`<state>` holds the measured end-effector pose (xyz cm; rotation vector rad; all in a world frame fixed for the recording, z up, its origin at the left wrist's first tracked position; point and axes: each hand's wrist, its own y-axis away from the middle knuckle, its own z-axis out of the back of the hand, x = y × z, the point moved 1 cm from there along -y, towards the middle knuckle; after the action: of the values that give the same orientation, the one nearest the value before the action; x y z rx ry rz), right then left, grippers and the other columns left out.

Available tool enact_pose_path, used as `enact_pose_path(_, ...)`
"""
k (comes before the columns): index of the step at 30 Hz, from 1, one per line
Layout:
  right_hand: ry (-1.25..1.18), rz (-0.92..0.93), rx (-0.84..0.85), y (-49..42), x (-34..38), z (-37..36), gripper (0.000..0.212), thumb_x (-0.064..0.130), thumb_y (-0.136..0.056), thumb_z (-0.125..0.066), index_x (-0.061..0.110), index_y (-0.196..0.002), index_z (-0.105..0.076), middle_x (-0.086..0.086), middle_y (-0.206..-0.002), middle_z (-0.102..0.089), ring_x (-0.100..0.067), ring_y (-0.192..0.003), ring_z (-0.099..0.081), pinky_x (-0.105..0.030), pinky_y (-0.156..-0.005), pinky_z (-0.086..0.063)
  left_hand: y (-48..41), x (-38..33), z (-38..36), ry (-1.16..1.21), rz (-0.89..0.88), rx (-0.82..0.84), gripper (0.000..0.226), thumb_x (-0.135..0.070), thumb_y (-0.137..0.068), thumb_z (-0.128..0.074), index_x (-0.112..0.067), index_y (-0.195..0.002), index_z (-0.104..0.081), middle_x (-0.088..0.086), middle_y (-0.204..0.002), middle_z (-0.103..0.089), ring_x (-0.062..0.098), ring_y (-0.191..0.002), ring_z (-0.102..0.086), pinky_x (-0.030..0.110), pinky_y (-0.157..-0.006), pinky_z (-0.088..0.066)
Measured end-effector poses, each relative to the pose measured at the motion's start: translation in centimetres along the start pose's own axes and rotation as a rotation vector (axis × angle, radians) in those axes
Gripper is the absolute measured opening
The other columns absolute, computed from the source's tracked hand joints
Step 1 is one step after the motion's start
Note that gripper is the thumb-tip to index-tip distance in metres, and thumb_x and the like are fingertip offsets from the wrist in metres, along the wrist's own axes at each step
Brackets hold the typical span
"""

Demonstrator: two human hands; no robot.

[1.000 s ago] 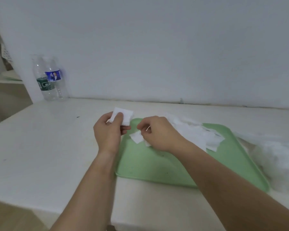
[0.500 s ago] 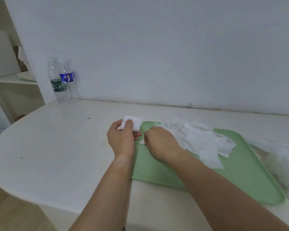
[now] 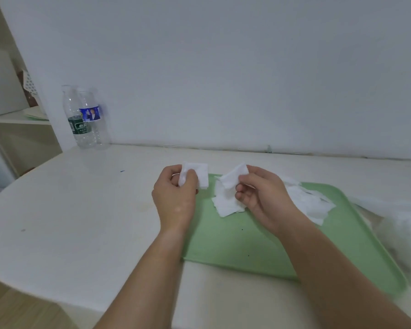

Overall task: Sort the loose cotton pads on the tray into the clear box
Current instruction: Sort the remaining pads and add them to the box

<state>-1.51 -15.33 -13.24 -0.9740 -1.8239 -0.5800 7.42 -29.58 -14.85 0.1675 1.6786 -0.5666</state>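
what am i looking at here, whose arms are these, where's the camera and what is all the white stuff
There is no machine here: these are a person's two bare arms. The view comes from one wide-angle camera worn on the person's head, looking forward and down, so the arms reach in from the bottom edge.

On the white table lies a green tray with a heap of loose cotton pads on it. The left hand grips a small stack of pads, held above the tray's left edge. The right hand pinches a single pad over the heap.

Two plastic bottles stand at the back by the wall. The blurry clear thing at the right edge is too unclear to name.
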Motion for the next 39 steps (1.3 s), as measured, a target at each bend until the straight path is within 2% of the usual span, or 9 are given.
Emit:
enact_pose_path(4,-0.027,0.007,0.063,1.0,0.1,0.3,0.014,-0.005,-0.092,-0.059,0.007,-0.087,-0.064,-0.007,-0.074,-0.059,-0.016,-0.062,-0.056,-0.027,-0.058,-0.053,0.5,-0.2,-0.5,-0.02,-0.036,0.079,0.006,-0.015,-0.089,-0.067,-0.022,-0.09,-0.066,-0.01,-0.053,-0.053,0.012,-0.057,-0.049,0.043,-0.071,-0.057)
enact_pose_path(7,0.104,0.064,0.093,1.5,0.0,0.1,0.015,0.009,-0.092,-0.067,0.018,-0.082,-0.071,0.001,-0.075,-0.063,-0.015,-0.069,-0.058,-0.027,-0.064,-0.048,0.9,-0.6,-0.7,0.039,-0.009,0.174,0.008,-0.011,-0.092,-0.067,-0.017,-0.097,-0.065,0.009,-0.069,-0.07,0.013,-0.062,-0.057,0.029,-0.059,-0.052)
enact_pose_path(9,0.216,0.12,0.054,1.5,-0.3,0.0,0.004,0.016,-0.091,-0.07,0.017,-0.092,-0.074,0.001,-0.078,-0.063,-0.014,-0.071,-0.052,-0.027,-0.065,-0.04,1.1,-0.8,-0.9,0.108,0.032,0.246,0.009,-0.006,-0.093,-0.067,-0.012,-0.099,-0.065,0.007,-0.077,-0.075,0.012,-0.067,-0.065,0.023,-0.057,-0.052)
enact_pose_path(16,0.266,0.123,0.003,1.0,-0.5,0.1,0.018,0.019,-0.088,-0.075,0.008,-0.102,-0.072,-0.002,-0.073,-0.067,-0.014,-0.065,-0.05,-0.026,-0.06,-0.04,1.6,-0.7,-1.3,0.217,0.107,0.432,0.02,-0.001,-0.088,-0.073,-0.003,-0.107,-0.065,0.015,-0.086,-0.077,0.023,-0.08,-0.075,0.034,-0.075,-0.062)
enact_pose_path(20,0.285,0.139,-0.065,0.9,-0.7,0.2,0.012,0.019,-0.087,-0.076,0.01,-0.096,-0.073,-0.01,-0.085,-0.075,-0.019,-0.071,-0.06,-0.039,-0.072,-0.047,1.8,-0.5,-1.5,0.225,0.149,0.506,0.018,0.0,-0.092,-0.067,-0.002,-0.11,-0.066,0.012,-0.08,-0.076,0.018,-0.079,-0.074,0.026,-0.073,-0.06)
enact_pose_path(25,0.331,0.202,-0.144,1.0,-0.8,0.2,0.007,0.015,-0.089,-0.074,0.01,-0.091,-0.071,-0.001,-0.074,-0.073,-0.007,-0.06,-0.063,-0.021,-0.06,-0.048,1.6,-0.2,-1.6,0.242,0.195,0.549,0.019,0.001,-0.096,-0.057,0.001,-0.113,-0.066,0.022,-0.092,-0.076,0.028,-0.089,-0.074,0.028,-0.08,-0.062)
enact_pose_path(28,0.429,0.231,-0.221,0.9,-1.1,0.1,0.011,0.021,-0.088,-0.076,0.012,-0.088,-0.069,-0.005,-0.077,-0.072,-0.01,-0.065,-0.065,-0.022,-0.061,-0.049,1.5,-0.1,-1.8,0.275,0.235,0.548,0.022,-0.002,-0.098,-0.052,0.004,-0.114,-0.065,0.024,-0.103,-0.075,0.031,-0.095,-0.074,0.029,-0.078,-0.062)
enact_pose_path(33,0.733,0.28,-0.337,1.1,-1.2,0.0,0.029,0.041,-0.082,-0.078,0.02,-0.081,-0.058,0.01,-0.069,-0.053,0.0,-0.053,-0.047,-0.012,-0.053,-0.038,1.4,-0.2,-1.7,0.28,0.23,0.539,0.045,-0.035,-0.09,-0.064,0.007,-0.105,-0.067,0.015,-0.098,-0.076,0.025,-0.091,-0.074,0.03,-0.073,-0.06)
enact_pose_path(39,0.857,0.38,-0.386,1.7,-1.4,-0.3,0.014,0.035,-0.099,-0.055,0.024,-0.09,-0.055,0.011,-0.071,-0.057,-0.006,-0.063,-0.052,-0.031,-0.063,-0.043,0.7,0.0,-0.9,0.191,0.167,0.198,0.012,-0.01,-0.092,-0.071,-0.006,-0.104,-0.07,0.008,-0.09,-0.077,0.01,-0.074,-0.073,0.021,-0.062,-0.057)
